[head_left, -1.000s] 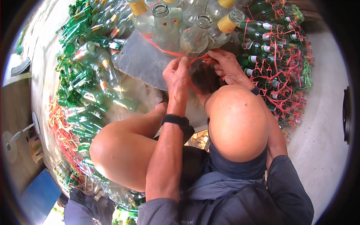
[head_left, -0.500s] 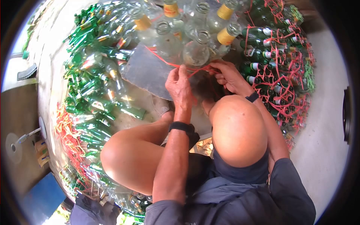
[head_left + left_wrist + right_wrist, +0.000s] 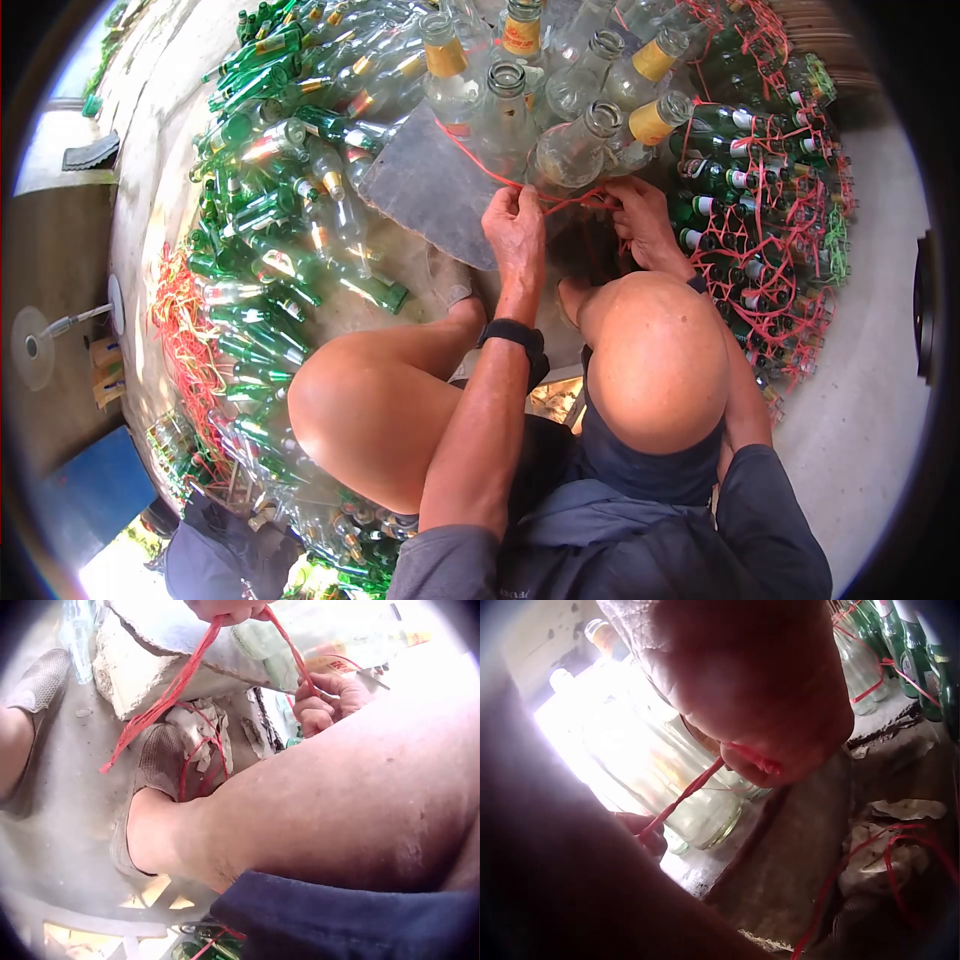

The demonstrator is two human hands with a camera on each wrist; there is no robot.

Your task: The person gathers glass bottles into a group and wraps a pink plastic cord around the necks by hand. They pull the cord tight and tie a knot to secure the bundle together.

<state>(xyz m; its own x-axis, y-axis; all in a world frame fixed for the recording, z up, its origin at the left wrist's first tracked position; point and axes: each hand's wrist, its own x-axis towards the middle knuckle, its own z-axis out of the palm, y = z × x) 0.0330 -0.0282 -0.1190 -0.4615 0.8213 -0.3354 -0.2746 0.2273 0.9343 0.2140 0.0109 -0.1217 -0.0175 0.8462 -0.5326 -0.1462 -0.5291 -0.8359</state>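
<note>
Clear glass bottles (image 3: 505,125), several with yellow neck labels, stand bunched on a grey slab (image 3: 430,195). Red plastic string (image 3: 470,158) runs round their near side, low down. My left hand (image 3: 515,235) pinches the string between thumb and fingertips, just in front of the slab's edge. A loose tail (image 3: 161,709) hangs below it in the left wrist view. To its right, my right hand (image 3: 645,225) pinches another part of the string, fingers curled. Between both hands stretches a twisted strand (image 3: 686,793), seen close in the right wrist view.
Green bottles (image 3: 265,215) lie heaped at left, beside a tangle of red string (image 3: 185,330). On the right stand green bottles (image 3: 715,175) bound with red string. My knees (image 3: 660,350) flank my forearms. Crumpled pale scraps (image 3: 202,731) lie near one shoe (image 3: 159,757).
The head view has shifted, so bottles and hands appear lower and farther right. Both hands keep their pinch on the red string, about the same distance apart.
</note>
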